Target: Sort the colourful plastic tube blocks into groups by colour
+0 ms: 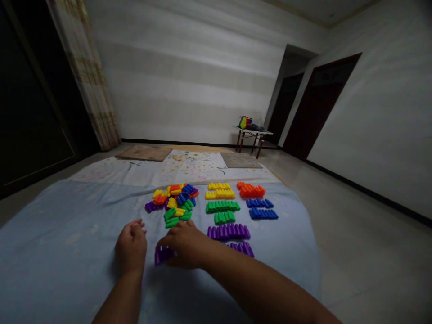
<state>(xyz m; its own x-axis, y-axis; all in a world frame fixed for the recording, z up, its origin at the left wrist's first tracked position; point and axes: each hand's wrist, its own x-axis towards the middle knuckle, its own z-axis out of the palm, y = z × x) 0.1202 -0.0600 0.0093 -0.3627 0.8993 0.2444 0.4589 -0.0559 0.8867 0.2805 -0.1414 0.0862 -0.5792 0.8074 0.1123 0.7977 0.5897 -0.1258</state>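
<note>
My right hand [185, 245] reaches across the near part of the blue cloth, its fingers curled over a short run of purple plastic toy pieces [164, 254]. Part of that run is hidden under the palm. To its left, my left hand [131, 245] rests on the cloth with loosely curled fingers, and nothing shows in them. Beyond both hands lies a mixed pile of toy pieces [177, 200] in several colours. On the right are rows sorted by colour: yellow [220, 194], green [223, 206], purple [229, 231], orange [251, 191] and blue [263, 213]. My right forearm partly covers the nearest purple row.
The blue cloth [84, 216] covers a rounded surface, with a flowered white cloth [195, 164] behind. A brown board [145, 153] and a grey board [241, 160] lie at its far side. Farther back stands a small table [253, 131] bearing a colourful bag [245, 122].
</note>
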